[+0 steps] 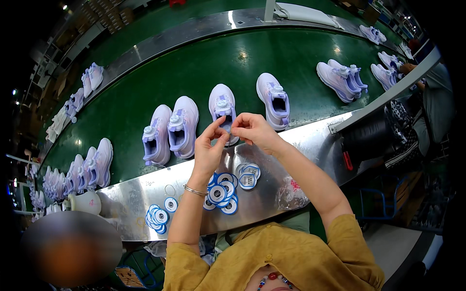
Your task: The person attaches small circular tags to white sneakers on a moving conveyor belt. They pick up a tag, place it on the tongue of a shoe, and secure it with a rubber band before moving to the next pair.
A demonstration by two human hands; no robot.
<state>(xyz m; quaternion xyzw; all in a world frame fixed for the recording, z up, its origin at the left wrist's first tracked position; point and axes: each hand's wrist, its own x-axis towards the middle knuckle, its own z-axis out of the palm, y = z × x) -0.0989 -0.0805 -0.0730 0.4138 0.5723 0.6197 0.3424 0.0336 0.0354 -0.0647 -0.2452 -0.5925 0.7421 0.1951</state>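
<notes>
My left hand (208, 148) is closed in a loose pinch in front of a white and lilac shoe (222, 95) on the green belt. Beside it, my right hand (258, 131) pinches with thumb and forefinger, the two sets of fingertips almost meeting over the shoe's opening. Whatever thin or small thing they hold is too small to make out. To the right stands a matching shoe (270, 92), toe away from me; to the left is a pair, with one shoe (183, 125) closest to my left hand. Round blue-and-white tags (217, 194) lie in piles below my wrists.
A metal ledge (272, 167) runs along the belt's near side, with a crumpled clear plastic bag (292, 193) on it. More shoes (97, 162) stand at left and another pair (341, 79) at right. A slanted white post (388, 92) rises at right, near a seated person.
</notes>
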